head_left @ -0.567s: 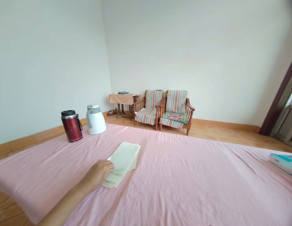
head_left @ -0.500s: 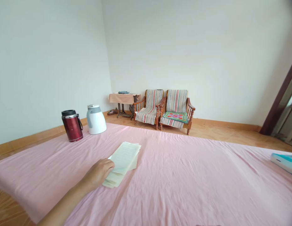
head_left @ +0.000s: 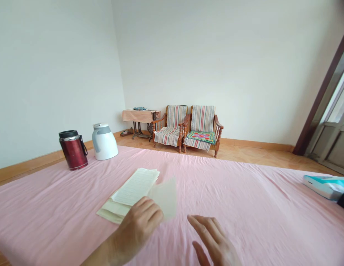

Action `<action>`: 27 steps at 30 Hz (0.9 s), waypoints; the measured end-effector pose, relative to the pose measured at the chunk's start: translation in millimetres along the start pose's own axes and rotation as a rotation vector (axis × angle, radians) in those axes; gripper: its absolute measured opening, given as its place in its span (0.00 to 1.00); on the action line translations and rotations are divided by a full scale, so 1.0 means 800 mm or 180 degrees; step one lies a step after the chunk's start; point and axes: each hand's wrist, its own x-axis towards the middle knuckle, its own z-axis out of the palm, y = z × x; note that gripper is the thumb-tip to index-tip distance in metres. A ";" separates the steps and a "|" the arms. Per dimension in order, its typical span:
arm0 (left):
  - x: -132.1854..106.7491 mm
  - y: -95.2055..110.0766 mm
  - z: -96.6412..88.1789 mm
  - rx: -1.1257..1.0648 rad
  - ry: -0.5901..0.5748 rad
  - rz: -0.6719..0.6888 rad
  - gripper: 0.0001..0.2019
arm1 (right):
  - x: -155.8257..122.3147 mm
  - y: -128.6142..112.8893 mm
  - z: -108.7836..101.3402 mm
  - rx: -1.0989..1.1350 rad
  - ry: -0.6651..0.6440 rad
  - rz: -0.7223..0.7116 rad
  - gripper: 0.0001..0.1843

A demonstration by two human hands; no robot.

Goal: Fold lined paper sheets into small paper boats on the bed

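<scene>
My left hand (head_left: 141, 225) is closed on a sheet of paper (head_left: 166, 197), pale green and blurred, which sticks out to the right past its fingers. Just behind and left of that hand lies a stack of lined paper sheets (head_left: 133, 190), loosely fanned on the pink cloth (head_left: 244, 207). At the bottom edge, right of the paper, my right hand (head_left: 214, 240) hangs over the cloth with its thumb and fingers apart. It holds nothing.
A dark red vacuum flask (head_left: 74, 152) and a white-and-grey thermos jug (head_left: 104, 142) stand at the far left. A packet of tissues (head_left: 324, 186) lies at the right edge. Beyond the cloth are two wooden armchairs (head_left: 201, 122) and a small table (head_left: 138, 116).
My left hand has moved right with one sheet, off the stack. My right hand has come into view from below. The view has turned slightly right.
</scene>
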 end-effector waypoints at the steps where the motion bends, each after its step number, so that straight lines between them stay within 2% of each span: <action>1: 0.009 0.019 0.002 -0.0011 0.0003 0.0210 0.15 | 0.007 0.001 -0.003 -0.0195 -0.0016 -0.0130 0.27; 3: 0.024 0.050 0.007 -0.0005 0.0126 0.0563 0.14 | 0.016 0.006 -0.008 -0.0498 -0.0103 -0.0346 0.26; 5: 0.032 0.071 0.015 -0.0065 0.0278 0.0737 0.12 | 0.015 0.014 -0.011 -0.0470 -0.0199 -0.0565 0.18; 7: 0.036 0.080 0.024 -0.0384 0.0255 0.0529 0.10 | 0.004 0.026 -0.015 -0.0390 -0.0224 -0.0568 0.16; 9: 0.036 0.079 0.033 -0.0855 0.0077 0.0185 0.11 | -0.010 0.039 -0.024 -0.0338 -0.0206 -0.0525 0.18; 13: 0.036 0.063 0.055 -0.1736 -0.0331 -0.0138 0.23 | -0.036 0.060 -0.048 -0.0235 -0.0587 -0.0606 0.20; 16: 0.038 0.059 0.068 -0.2066 -0.0408 -0.0066 0.17 | -0.052 0.068 -0.060 0.0033 -0.0843 -0.0439 0.16; 20: 0.048 0.066 0.071 -0.2328 -0.0539 -0.0253 0.14 | -0.065 0.072 -0.065 0.0418 -0.0614 0.0136 0.14; 23: 0.056 0.069 0.073 -0.2394 -0.0714 -0.0904 0.11 | -0.063 0.071 -0.067 0.0528 -0.0658 0.0985 0.15; 25: 0.061 0.067 0.078 -0.2432 -0.0800 -0.1458 0.08 | -0.058 0.071 -0.065 0.0559 -0.0653 0.1656 0.18; 27: 0.067 0.064 0.086 -0.2578 -0.0868 -0.1819 0.08 | -0.053 0.074 -0.058 0.0608 -0.0599 0.2214 0.20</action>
